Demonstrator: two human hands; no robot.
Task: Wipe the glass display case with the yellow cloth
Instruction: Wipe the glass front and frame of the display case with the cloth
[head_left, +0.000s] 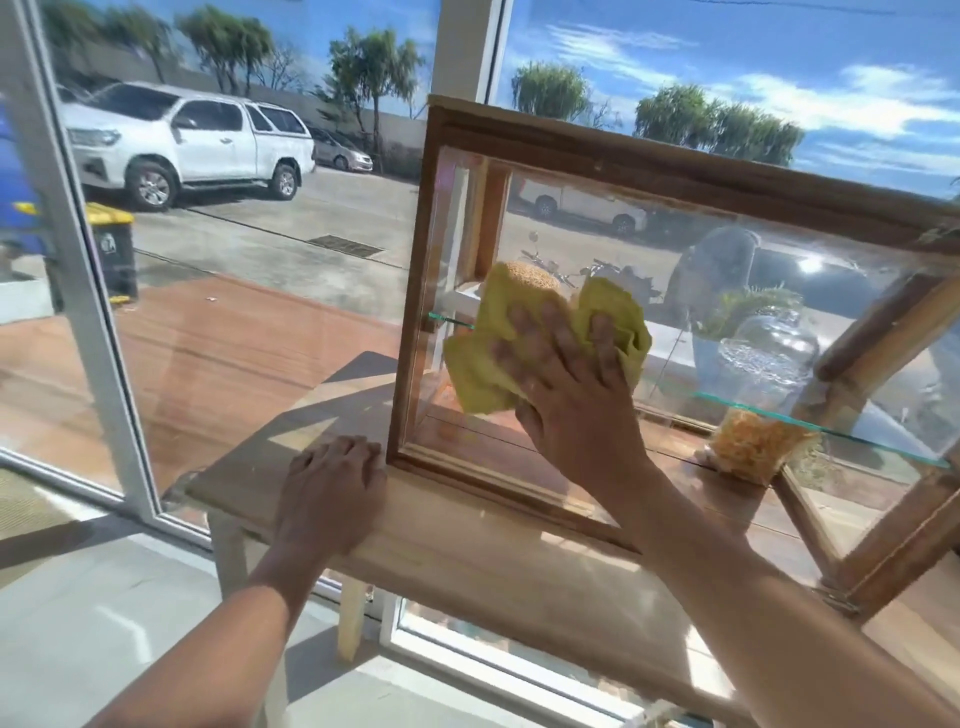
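A wood-framed glass display case (613, 150) stands on a wooden table (467, 535) in front of a large window. My right hand (571, 395) presses the crumpled yellow cloth (483, 364) flat against the lower left part of the case's front pane, fingers spread over it. My left hand (332, 493) lies palm down on the table, fingers curled at the case's bottom left corner and touching its frame. It holds nothing.
Inside the case a glass shelf (831, 431) carries a clear glass jar (769, 358), with a bag of yellow snacks (753, 452) below. A hinged side door (893, 467) stands open at the right. Window frame (78, 270) at left; parked cars outside.
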